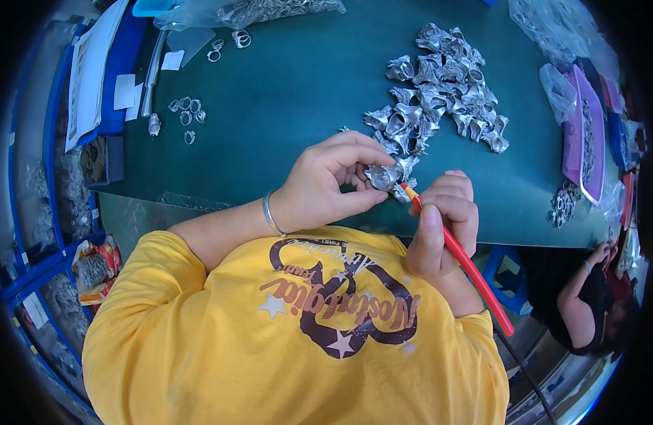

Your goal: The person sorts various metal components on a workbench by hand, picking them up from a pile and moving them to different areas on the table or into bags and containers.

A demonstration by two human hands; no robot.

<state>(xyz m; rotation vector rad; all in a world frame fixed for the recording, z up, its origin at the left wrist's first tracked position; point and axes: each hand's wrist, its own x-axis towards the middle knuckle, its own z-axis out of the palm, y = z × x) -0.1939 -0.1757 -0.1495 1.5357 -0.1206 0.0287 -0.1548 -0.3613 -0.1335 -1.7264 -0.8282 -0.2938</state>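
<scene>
My left hand point(330, 180) is closed in a pinch on a chunky silver-coloured metal ring point(383, 177), just above the table's near edge. In my right hand point(447, 216) is a red pen-shaped tool point(475, 273), gripped like a pencil. Its narrow yellowish-and-red tip points up and left and meets, or nearly meets, the ring; contact is too small to tell. Beyond both hands spreads a pile of similar ornate metal rings point(432, 88), its near end reaching close to my fingers.
Smaller rings point(187, 112) lie on the green table point(284, 92) at left. A plastic bag of metal pieces point(270, 10) sits at the back. To the right stands a purple basket point(574, 134); another person's arm point(577, 287) shows beyond. Blue shelving point(54, 142) lines the left.
</scene>
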